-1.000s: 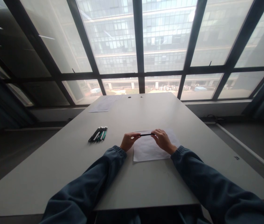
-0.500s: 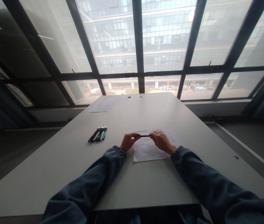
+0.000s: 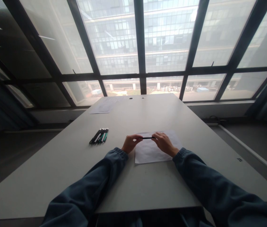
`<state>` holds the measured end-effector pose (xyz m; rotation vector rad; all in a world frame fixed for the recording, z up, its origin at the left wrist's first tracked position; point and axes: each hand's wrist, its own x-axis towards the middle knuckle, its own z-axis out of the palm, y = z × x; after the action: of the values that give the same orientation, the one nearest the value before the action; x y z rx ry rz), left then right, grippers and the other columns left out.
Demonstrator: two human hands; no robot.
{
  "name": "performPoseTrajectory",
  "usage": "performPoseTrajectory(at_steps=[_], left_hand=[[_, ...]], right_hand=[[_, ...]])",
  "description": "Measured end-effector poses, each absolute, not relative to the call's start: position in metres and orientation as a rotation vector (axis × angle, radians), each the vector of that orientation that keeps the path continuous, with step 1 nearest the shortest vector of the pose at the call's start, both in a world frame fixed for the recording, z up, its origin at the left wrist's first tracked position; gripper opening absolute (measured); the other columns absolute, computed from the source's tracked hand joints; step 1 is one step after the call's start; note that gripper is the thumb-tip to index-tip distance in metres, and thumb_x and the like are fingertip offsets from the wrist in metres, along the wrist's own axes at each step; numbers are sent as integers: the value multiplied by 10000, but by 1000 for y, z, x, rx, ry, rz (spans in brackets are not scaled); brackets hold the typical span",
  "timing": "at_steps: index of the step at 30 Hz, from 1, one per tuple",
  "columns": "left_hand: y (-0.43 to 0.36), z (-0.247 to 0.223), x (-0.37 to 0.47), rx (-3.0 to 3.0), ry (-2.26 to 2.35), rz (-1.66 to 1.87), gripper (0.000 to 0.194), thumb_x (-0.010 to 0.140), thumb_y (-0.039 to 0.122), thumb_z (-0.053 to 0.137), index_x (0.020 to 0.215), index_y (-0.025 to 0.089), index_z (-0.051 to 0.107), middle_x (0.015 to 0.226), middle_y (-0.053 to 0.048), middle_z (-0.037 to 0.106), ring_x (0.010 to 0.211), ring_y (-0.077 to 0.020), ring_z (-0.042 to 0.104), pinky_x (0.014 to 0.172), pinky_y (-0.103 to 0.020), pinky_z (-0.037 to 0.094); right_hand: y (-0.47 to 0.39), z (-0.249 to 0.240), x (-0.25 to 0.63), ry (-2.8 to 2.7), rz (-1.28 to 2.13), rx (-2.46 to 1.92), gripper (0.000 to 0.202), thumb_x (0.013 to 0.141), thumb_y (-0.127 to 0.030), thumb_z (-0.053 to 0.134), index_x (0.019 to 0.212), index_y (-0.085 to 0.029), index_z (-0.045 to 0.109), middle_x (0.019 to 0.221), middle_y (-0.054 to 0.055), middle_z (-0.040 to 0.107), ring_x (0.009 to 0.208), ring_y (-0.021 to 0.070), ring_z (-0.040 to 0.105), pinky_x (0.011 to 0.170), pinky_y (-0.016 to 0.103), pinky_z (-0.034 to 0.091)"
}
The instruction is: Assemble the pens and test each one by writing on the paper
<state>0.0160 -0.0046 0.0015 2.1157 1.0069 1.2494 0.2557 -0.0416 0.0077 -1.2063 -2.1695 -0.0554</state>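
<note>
A dark pen (image 3: 147,137) lies level between my two hands, above a white sheet of paper (image 3: 153,153). My left hand (image 3: 130,142) pinches its left end between thumb and fingers. At the other end, my right hand (image 3: 163,142) is closed on the pen, its fingers covering the tip there. Only the middle of the pen shows. Left of my left hand, several pens (image 3: 99,136) in black and green lie side by side on the table.
The white table (image 3: 72,176) stretches toward a wall of windows. More printed sheets (image 3: 101,106) lie at its far left. Near the far edge is a small dark round spot (image 3: 130,98). A small dark mark (image 3: 239,160) sits by the right edge.
My right hand has shifted very slightly to the right, so a little more of the pen shows. My left hand stays in place.
</note>
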Motion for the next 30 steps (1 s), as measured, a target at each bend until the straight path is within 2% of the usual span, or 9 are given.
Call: performPoseTrajectory(at_steps=[5,12,18,21,24,30], left_hand=[[-5,2,16,2141,1012,1231,164,799,310,753,899,181,771,841,-57,769,741,-195,717,763,-342,597],[-6,3,18,2157,983,1243,191,813,324,734,937,181,757,884,-67,766,757,-189,711,772,-341,597],[-6,6,19,2141,937,1219,377,810,405,730,1103,172,685,977,-83,747,748,-160,681,754,-308,572],[-3,4,18,2123,1032,1229,352,936,473,534,956,155,685,795,-53,712,689,-142,639,664,-256,521],[0,-1,16,2127,1140,1194,545,1000,506,338,682,165,619,597,-25,609,565,-128,559,562,-242,443],[4,-8,13,2140,1174,1147,618,1011,500,320,504,194,495,453,-16,489,433,-119,432,467,-270,339]], right_hand=[[-41,6,255,-2177,-71,-1227,167,1001,-275,510,914,-205,634,869,38,657,815,169,587,759,280,361],[-40,4,255,-2170,-58,-1227,206,1014,-287,482,913,-205,643,860,35,661,801,166,590,760,281,366],[-39,2,255,-2147,-39,-1233,200,1015,-282,477,929,-208,642,872,35,671,825,168,604,783,280,378],[-39,2,255,-2138,-39,-1234,206,1015,-286,474,929,-207,643,873,38,674,824,169,606,785,280,383],[-39,2,255,-2136,-35,-1229,211,1015,-294,475,926,-209,647,870,39,674,816,168,604,780,280,388],[-39,3,254,-2134,-28,-1222,212,1012,-297,481,922,-210,653,862,40,673,808,168,605,784,283,393]])
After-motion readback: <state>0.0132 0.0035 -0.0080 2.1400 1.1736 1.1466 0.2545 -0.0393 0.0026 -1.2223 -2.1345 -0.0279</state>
